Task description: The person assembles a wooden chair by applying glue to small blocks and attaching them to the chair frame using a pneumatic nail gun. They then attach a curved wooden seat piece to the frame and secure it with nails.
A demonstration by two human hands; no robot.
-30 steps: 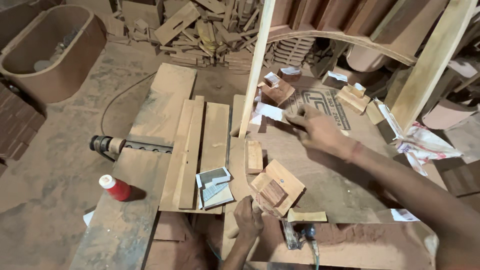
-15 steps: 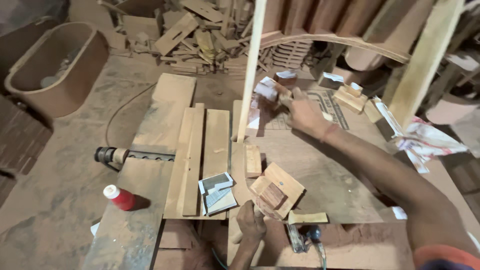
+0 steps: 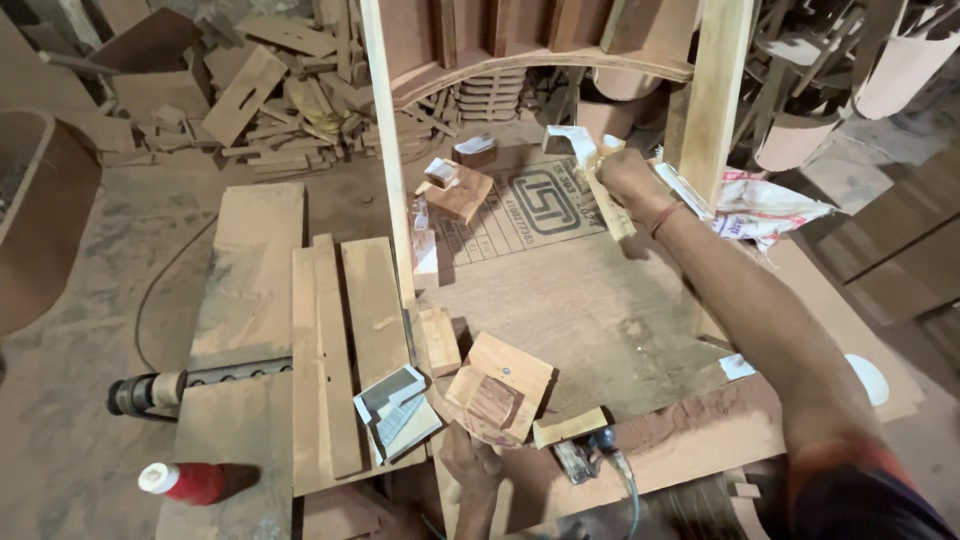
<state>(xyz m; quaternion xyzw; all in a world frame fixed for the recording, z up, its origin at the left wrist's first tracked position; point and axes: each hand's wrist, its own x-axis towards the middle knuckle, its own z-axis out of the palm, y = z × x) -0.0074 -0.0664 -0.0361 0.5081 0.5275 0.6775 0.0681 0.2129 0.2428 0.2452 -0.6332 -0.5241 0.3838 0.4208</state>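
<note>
Right hand (image 3: 628, 178) is out at the far side of the board (image 3: 560, 300), fingers curled shut around a strip of sandpaper (image 3: 572, 142) and what looks like a thin wood stick (image 3: 610, 212). The paper's white end sticks up and left past the knuckles; the stick runs down and toward the wrist, under the palm. Can't tell exactly how many fingers wrap the stick vs. the paper. Just right of the fingers: a pale upright post (image 3: 715, 95), close to touching the hand, contact not clear. Behind the wrist, a crumpled printed sack (image 3: 765, 212).

Left hand (image 3: 470, 462) is at the near edge of the board, only partly in view. Fingertips press up against the underside or near edge of a square wood block (image 3: 500, 385), which has a darker small block (image 3: 492, 400) sitting on it. Grip looks loose and more of a steadying touch; how far the fingers close is hidden by the block.

Around the left fingers:
- small pale offcut (image 3: 570, 427) just right
- folded grey sandpaper sheets (image 3: 395, 410) just left
- short wood block (image 3: 438, 342) just beyond, near a thin upright slat (image 3: 390, 170)

Further left, well apart from both hands: flat planks (image 3: 340, 340), a power tool (image 3: 150, 392), a red bottle with white cap (image 3: 185, 482).
</note>
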